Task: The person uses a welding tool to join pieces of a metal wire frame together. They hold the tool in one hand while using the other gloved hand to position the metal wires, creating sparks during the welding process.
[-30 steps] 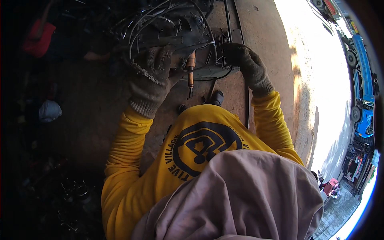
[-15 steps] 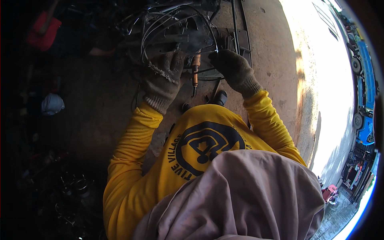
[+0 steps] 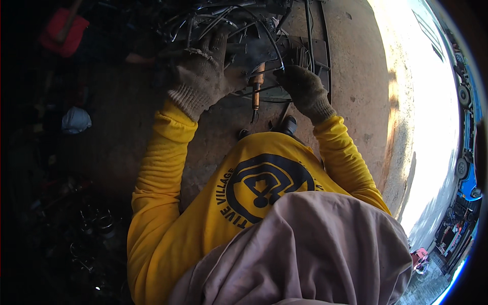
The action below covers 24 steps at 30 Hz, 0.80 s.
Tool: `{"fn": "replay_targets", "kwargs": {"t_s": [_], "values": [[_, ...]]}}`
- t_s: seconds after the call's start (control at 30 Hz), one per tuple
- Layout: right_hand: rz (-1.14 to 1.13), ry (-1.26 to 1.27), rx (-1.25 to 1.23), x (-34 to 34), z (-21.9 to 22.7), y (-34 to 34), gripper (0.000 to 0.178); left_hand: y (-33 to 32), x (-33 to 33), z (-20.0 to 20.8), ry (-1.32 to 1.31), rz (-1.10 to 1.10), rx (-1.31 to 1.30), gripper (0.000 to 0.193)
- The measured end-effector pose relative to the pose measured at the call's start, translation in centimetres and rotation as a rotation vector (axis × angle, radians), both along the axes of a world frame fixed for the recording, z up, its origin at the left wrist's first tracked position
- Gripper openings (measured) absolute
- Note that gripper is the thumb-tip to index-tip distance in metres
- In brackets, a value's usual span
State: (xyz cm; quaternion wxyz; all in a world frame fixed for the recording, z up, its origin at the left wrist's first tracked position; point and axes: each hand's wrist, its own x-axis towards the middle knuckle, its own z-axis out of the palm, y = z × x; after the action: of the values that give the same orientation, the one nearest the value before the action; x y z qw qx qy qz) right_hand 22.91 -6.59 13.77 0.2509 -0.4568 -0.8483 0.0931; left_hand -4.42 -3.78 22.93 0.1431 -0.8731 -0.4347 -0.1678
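Both my hands wear brown knitted work gloves with yellow sleeves behind them. My left hand [image 3: 199, 79] reaches into a dark tangle of cables and metal parts, its fingers stretched forward and apart; its thumb is smeared by motion. My right hand [image 3: 305, 90] has its fingers closed at the end of a thin black cable [image 3: 271, 35] that arches over the parts. Between my hands an orange-brown handle [image 3: 258, 79] with a dark hooked lower end points down toward my feet. Shadow hides what the left fingertips touch.
A metal frame [image 3: 328, 56] runs along the right of the work. At the far left are a person's red garment [image 3: 65, 34], a whitish bundle [image 3: 76, 120] and dark clutter. Sunlit ground [image 3: 427, 127] and a blue truck [image 3: 468, 190] lie to the right.
My left hand has moved slightly left and its fingers have straightened away from the cable loops. My right hand stays at the cable end. The view has shifted a little.
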Motion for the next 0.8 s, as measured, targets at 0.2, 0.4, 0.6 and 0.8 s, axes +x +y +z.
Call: {"fn": "replay_targets", "kwargs": {"t_s": [0.2, 0.4, 0.6, 0.8], "values": [[0.013, 0.194, -0.153, 1.1, -0.6, 2.2, 0.026, 0.9, 2.4, -1.5, 0.100, 0.169, -0.134, 0.116], [0.054, 0.593, -0.724, 4.3, 0.6, 5.3, 0.038, -1.3, 5.6, 0.5, -0.019, 0.346, -0.142, 0.101], [-0.199, 0.952, -0.425, 10.3, 2.5, 13.3, 0.056, -4.2, 6.8, 3.5, 0.229, 0.346, 0.064, 0.053], [-0.068, 1.034, -0.197, 13.4, 3.0, 28.1, 0.058, -8.1, 6.0, 0.8, 0.013, 0.563, -0.019, 0.072]]}}
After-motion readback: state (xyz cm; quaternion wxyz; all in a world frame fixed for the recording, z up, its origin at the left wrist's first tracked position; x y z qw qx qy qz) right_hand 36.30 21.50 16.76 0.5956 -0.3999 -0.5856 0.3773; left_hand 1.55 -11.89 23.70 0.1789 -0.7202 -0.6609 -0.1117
